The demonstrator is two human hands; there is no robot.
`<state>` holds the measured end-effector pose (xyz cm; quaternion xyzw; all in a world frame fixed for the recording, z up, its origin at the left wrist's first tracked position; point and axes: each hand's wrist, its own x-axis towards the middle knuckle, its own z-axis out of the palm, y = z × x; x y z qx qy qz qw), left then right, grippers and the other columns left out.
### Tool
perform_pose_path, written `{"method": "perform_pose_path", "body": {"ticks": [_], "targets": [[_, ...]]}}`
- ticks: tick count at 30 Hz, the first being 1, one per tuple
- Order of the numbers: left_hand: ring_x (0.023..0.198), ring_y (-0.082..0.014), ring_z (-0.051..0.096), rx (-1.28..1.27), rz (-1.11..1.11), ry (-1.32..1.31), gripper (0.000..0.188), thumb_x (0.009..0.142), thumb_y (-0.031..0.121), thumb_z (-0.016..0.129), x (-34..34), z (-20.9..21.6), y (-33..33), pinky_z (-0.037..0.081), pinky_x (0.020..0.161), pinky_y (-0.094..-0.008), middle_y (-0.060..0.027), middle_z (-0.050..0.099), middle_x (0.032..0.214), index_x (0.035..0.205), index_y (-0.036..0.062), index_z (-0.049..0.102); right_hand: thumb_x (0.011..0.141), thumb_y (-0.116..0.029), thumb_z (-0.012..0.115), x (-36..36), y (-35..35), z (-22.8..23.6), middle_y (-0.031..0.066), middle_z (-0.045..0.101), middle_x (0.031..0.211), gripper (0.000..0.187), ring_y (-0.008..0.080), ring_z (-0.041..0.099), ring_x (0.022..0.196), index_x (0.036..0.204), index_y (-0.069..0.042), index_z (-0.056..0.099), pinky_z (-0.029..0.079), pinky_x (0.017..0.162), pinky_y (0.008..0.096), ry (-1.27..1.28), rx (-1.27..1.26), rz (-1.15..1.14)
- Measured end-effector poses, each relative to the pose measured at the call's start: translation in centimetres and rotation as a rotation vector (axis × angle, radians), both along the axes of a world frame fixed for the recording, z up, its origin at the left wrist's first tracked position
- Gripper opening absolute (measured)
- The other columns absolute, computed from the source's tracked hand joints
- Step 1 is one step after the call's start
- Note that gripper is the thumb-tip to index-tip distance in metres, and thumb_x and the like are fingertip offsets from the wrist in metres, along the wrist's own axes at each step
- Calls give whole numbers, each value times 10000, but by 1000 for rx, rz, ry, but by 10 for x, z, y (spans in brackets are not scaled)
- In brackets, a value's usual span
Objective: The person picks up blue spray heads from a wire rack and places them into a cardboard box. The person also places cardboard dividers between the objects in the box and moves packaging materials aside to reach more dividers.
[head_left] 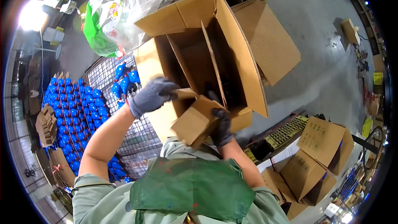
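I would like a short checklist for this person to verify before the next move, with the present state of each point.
1. Small cardboard box held by the right hand: ok, the hand grips its side.
2. Left hand gripping firmly: cannot tell, its fingertips are blurred.
3. Large carton open at the top: ok, its flaps are spread.
4. Divider panels standing inside the carton: ok, two can be seen.
5. Bottom of the carton clear: cannot tell, the deep parts are dark.
6. Wire mesh left of the carton free of parts: not ok, several blue parts lie on it.
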<state>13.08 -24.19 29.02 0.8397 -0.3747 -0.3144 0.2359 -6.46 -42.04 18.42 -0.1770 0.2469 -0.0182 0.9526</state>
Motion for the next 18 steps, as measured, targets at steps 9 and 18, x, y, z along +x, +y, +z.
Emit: {"method": "perform_pose_path", "body": {"ticks": [9,18], "targets": [[1278,-274,540,773,-450,-187,324,920,252,565,21,-179,-115,265,1124,-522,-76,687,1233,1194,175,720,826,-158,595,-7,-14,3,96,610,1197,704,245,603,1076,1497,-35,420,505,955,397,95,-57,-164],[1102,-296,637,475,-519,-110,306,877,199,592,12,-304,-50,453,906,-453,-71,724,1107,1138,149,741,770,-211,615,1,-11,11,115,580,1284,787,242,570,1126,1489,20,395,453,1015,373,238,-161,-176]]}}
